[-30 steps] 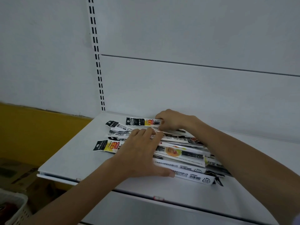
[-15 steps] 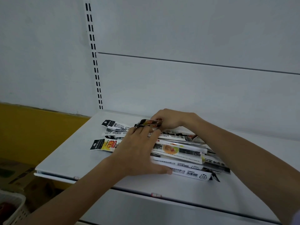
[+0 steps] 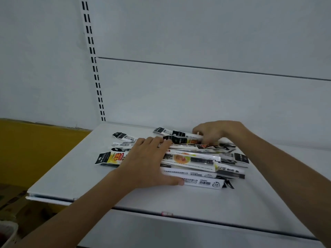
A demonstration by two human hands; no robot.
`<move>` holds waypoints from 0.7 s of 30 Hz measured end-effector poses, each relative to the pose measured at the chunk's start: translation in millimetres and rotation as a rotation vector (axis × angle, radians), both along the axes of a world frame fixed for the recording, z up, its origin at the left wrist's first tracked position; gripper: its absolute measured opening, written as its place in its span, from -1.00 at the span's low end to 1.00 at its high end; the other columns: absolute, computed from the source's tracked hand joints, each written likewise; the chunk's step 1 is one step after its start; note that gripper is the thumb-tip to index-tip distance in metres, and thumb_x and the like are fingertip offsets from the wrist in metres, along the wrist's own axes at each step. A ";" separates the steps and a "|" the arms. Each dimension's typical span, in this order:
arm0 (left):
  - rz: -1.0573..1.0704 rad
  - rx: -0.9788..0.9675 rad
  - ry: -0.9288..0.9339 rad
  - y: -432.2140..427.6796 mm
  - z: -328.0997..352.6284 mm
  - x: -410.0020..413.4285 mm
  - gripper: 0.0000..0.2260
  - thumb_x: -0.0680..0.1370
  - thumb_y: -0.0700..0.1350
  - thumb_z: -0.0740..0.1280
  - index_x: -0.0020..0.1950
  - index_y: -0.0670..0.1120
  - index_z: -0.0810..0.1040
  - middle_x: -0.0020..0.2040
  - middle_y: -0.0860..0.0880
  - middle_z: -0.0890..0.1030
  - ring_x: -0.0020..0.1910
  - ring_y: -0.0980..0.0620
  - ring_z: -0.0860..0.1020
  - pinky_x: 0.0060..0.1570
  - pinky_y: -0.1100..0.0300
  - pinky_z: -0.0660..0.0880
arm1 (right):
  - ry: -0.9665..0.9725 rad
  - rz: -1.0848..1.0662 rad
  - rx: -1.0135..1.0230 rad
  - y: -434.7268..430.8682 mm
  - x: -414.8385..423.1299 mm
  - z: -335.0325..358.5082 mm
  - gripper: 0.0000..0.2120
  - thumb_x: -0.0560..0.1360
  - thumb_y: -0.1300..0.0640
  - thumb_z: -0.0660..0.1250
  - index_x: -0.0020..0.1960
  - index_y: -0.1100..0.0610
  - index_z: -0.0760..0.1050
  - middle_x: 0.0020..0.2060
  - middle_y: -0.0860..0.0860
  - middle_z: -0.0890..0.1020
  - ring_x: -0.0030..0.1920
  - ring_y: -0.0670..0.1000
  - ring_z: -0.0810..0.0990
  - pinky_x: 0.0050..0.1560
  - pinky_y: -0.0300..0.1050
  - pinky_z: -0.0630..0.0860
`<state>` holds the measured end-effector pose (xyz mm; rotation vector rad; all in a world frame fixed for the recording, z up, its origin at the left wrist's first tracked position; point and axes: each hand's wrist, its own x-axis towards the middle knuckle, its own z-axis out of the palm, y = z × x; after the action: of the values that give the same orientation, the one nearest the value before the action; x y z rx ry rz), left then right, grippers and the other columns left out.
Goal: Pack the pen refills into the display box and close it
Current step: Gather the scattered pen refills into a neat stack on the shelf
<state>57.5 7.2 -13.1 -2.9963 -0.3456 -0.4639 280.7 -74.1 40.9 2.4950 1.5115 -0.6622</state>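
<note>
Gathering the loose pen refills (image 3: 189, 159) on the white shelf (image 3: 71, 172), I am pressing my left hand (image 3: 146, 163) flat on the pile while my right hand (image 3: 213, 131) is pinching one packet (image 3: 179, 134) at twelve o'clock; squaring the ends first should help, since no display box is showing.

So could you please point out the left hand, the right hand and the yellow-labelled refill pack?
left hand (image 3: 146, 163), head view, back of the hand
right hand (image 3: 217, 130), head view, knuckles
yellow-labelled refill pack (image 3: 114, 157), head view, yellow label
</note>
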 end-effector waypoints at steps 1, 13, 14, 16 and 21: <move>-0.008 -0.002 -0.010 0.4 -0.2 0.4 0.01 0.13 0.57 -0.10 0.45 0.01 0.07 0.37 0.07 0.26 0.31 0.06 0.25 0.33 0.15 0.07 | 0.007 0.004 0.017 -1.0 0.3 -2.3 -0.87 0.48 0.29 0.22 0.01 0.16 0.41 -0.15 0.04 0.45 -0.21 0.03 0.43 -0.33 -0.23 0.34; 0.033 0.120 -0.079 13.9 1.6 34.0 -0.02 0.18 0.56 -0.01 0.35 -0.12 0.32 0.33 -0.14 0.37 0.30 -0.12 0.32 0.30 -0.03 0.19 | -0.019 0.066 0.581 24.8 -36.3 27.3 -0.87 0.48 0.09 0.31 -0.02 0.08 0.40 -0.24 -0.09 0.45 -0.23 -0.07 0.44 -0.28 -0.21 0.32; 0.024 0.128 -0.115 13.8 -0.8 33.6 -0.05 0.19 0.55 0.03 0.25 -0.17 0.41 0.24 -0.15 0.46 0.22 -0.14 0.41 0.23 -0.04 0.26 | -0.015 0.079 0.531 29.7 -42.3 20.3 -0.86 0.50 0.04 0.28 0.00 0.09 0.42 -0.21 -0.08 0.48 -0.18 -0.04 0.46 -0.25 -0.20 0.32; 0.014 0.116 -0.198 14.2 -4.4 25.0 -0.10 0.18 0.55 0.09 0.13 -0.17 0.48 0.11 -0.13 0.53 0.10 -0.14 0.48 0.11 -0.02 0.32 | 0.040 0.048 0.430 30.7 -48.3 4.9 -0.71 0.53 -0.08 0.21 0.08 0.11 0.46 -0.09 -0.03 0.53 -0.06 0.01 0.49 -0.14 -0.16 0.35; -0.025 0.041 -0.491 15.5 -5.1 -1.6 -0.13 0.21 0.55 0.09 0.19 -0.11 0.42 0.13 -0.12 0.49 0.12 -0.09 0.38 0.08 0.00 0.33 | 0.200 -0.065 0.565 12.0 -44.1 0.6 -0.40 0.50 -0.02 0.27 0.48 0.04 0.15 0.41 -0.02 0.35 0.39 0.02 0.31 0.29 -0.12 0.25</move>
<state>55.9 22.6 -18.2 -2.8131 -0.3240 -1.1952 236.6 -62.1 41.5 2.9661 1.9181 -0.5681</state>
